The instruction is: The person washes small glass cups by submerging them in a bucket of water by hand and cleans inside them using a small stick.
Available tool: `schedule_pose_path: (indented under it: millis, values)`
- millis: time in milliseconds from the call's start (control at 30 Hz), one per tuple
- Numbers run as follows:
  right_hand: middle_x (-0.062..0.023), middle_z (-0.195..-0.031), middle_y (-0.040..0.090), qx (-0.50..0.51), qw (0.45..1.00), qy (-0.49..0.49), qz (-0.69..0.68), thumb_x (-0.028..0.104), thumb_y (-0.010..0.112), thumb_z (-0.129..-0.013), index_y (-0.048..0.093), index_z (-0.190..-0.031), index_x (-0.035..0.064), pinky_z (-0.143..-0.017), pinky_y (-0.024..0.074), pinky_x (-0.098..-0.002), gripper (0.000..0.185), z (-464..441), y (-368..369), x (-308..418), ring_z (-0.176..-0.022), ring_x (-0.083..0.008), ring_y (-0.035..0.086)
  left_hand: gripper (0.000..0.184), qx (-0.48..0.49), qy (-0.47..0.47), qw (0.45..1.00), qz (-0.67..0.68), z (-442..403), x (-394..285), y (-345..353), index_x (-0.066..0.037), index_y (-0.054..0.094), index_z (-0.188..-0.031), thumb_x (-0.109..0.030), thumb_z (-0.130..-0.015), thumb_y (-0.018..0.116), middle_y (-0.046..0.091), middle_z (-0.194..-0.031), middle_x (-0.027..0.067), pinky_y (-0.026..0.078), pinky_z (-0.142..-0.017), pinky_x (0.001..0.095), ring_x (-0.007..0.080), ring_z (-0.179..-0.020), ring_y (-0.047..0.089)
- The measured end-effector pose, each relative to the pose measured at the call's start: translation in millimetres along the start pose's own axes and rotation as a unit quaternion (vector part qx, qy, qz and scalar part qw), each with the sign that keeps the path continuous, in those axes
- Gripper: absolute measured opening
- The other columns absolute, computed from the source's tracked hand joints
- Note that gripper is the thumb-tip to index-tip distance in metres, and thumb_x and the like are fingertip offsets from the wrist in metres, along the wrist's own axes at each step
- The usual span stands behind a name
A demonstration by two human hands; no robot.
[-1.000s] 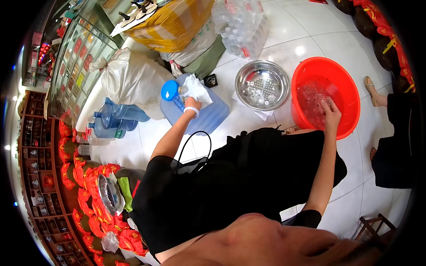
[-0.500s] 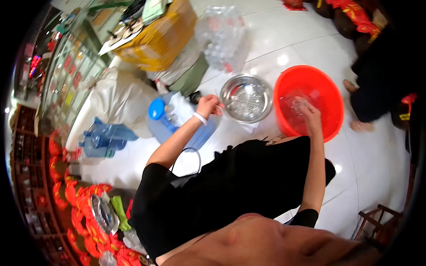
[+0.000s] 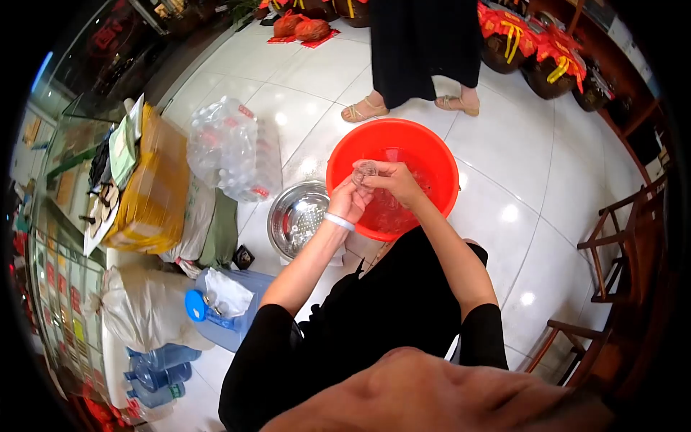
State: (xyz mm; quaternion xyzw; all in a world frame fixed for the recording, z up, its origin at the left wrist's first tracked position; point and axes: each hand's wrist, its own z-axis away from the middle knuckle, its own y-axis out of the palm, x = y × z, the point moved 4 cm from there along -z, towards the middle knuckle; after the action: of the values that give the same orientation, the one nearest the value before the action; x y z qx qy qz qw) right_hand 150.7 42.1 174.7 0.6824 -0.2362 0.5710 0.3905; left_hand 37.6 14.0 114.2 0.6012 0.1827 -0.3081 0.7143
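Note:
Over the near left part of a red plastic tub (image 3: 439, 155), my two hands meet around a small clear cup (image 3: 366, 170). My right hand (image 3: 394, 181) grips it from the right, fingers closed on its side. From below and left, my left hand (image 3: 350, 199), with a white band at the wrist, has its fingers curled against the same cup. Water lies in the tub, with clear shapes in it that I cannot make out. Just left of the tub, a perforated steel bowl (image 3: 276, 225) rests on the floor.
Another person (image 3: 403, 54) in sandals stands behind the tub. Packed clear bottles (image 3: 234, 147), a taped yellow carton (image 3: 151, 187) and a blue water container (image 3: 248, 302) are at left. Wooden chairs (image 3: 612, 237) stand at right; red-covered jars (image 3: 504, 50) line the back.
My right hand has come up out of the tub with the clear cup. My left hand has moved from beside the steel bowl to join it. The view has turned.

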Motion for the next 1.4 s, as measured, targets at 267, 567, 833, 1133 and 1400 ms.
schedule_pose_path:
  millis: [267, 567, 833, 1133, 1400]
  values:
    - [-0.0097, -0.108, 0.055, -0.133, 0.902, -0.232, 0.338, 0.006, 0.062, -0.072, 0.054, -0.110, 0.0004, -0.083, 0.0413, -0.0253, 0.040, 0.1, -10.6, -0.6, -0.096, -0.0130, 0.053, 0.036, 0.070, -0.050, 0.990, 0.111, 3.1, -0.3, 27.0, -0.009, 0.046, -0.114, -0.033, -0.089, 0.037, 0.054, -0.111, 0.0074, 0.038, -0.090, 0.0370, 0.0219, -0.104, 0.050]
    - [-0.0094, -0.087, 0.061, -0.216, 0.956, -0.192, 0.057, 0.002, 0.045, -0.082, 0.054, -0.100, -0.0040, -0.057, 0.0447, -0.0216, 0.021, 6.2, -37.5, 13.6, -0.061, -0.0080, 0.053, 0.040, 0.061, -0.036, 0.994, 0.081, 5.8, -12.0, 20.0, -0.003, 0.048, -0.107, -0.037, -0.090, 0.034, 0.058, -0.091, 0.0157, 0.048, -0.072, 0.0326, 0.0246, -0.079, 0.058]
    - [-0.0086, -0.077, 0.061, -0.128, 0.951, -0.181, 0.216, 0.001, 0.048, -0.079, 0.058, -0.092, -0.0013, -0.057, 0.0443, -0.0235, 0.016, 19.4, -11.6, 27.5, -0.058, -0.0122, 0.054, 0.038, 0.028, -0.008, 0.998, -0.055, 7.1, -20.1, 15.0, -0.007, 0.051, -0.089, -0.041, -0.089, 0.034, 0.054, -0.075, 0.0063, 0.041, -0.055, 0.0277, 0.0156, -0.060, 0.049]
    - [-0.0112, -0.078, 0.059, -0.083, 0.885, -0.269, 0.371, 0.002, 0.054, -0.076, 0.060, -0.086, -0.0013, -0.062, 0.0452, -0.0288, 0.012, 21.7, -13.7, 27.4, -0.069, -0.0222, 0.057, 0.038, -0.051, -0.027, 0.987, -0.148, 6.2, -17.1, 14.9, -0.006, 0.050, -0.080, -0.040, -0.089, 0.035, 0.048, -0.062, 0.0037, 0.033, -0.042, 0.0241, 0.0126, -0.049, 0.044]
    - [-0.0148, -0.078, 0.055, -0.129, 0.874, -0.189, 0.429, 0.010, 0.054, -0.077, 0.057, -0.083, 0.0011, -0.063, 0.0433, -0.0390, 0.011, 20.4, -24.6, 19.6, -0.074, -0.0314, 0.054, 0.037, -0.134, 0.024, 0.927, -0.350, 5.1, -30.1, 19.6, -0.006, 0.053, -0.074, -0.040, -0.084, 0.042, 0.046, -0.055, 0.0006, 0.025, -0.036, 0.0220, 0.0089, -0.040, 0.036]
